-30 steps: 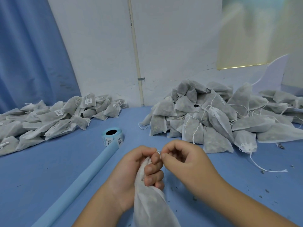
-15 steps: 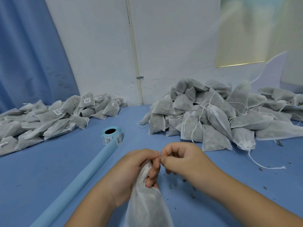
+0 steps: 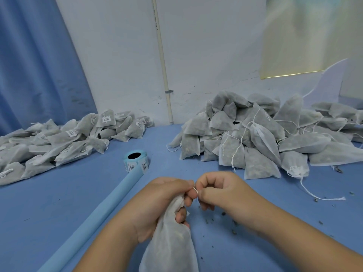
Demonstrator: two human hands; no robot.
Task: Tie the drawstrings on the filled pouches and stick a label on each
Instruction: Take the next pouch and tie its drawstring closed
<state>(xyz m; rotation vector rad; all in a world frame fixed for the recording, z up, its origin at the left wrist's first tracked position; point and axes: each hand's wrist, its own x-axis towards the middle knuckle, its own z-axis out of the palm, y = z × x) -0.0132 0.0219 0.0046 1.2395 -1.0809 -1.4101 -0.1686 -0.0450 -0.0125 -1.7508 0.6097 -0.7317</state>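
Observation:
A white filled pouch (image 3: 170, 246) hangs below my left hand (image 3: 157, 205), which is closed around its gathered neck. My right hand (image 3: 222, 191) pinches the thin white drawstring (image 3: 194, 189) right beside the left fingertips; a small loop of string shows between the two hands. A roll of labels (image 3: 135, 160) with a light blue core stands on the blue table (image 3: 59, 203), beyond and left of my hands.
A pile of labelled pouches (image 3: 59, 142) lies at the left. A bigger heap of pouches with loose strings (image 3: 265, 134) fills the right back. A long light blue tube (image 3: 94, 218) runs diagonally from the label roll toward me. Dark crumbs lie scattered near my right arm.
The pouch has sunk lower in my left hand, and both hands stay pressed together at its neck, working the string. The view has shifted slightly.

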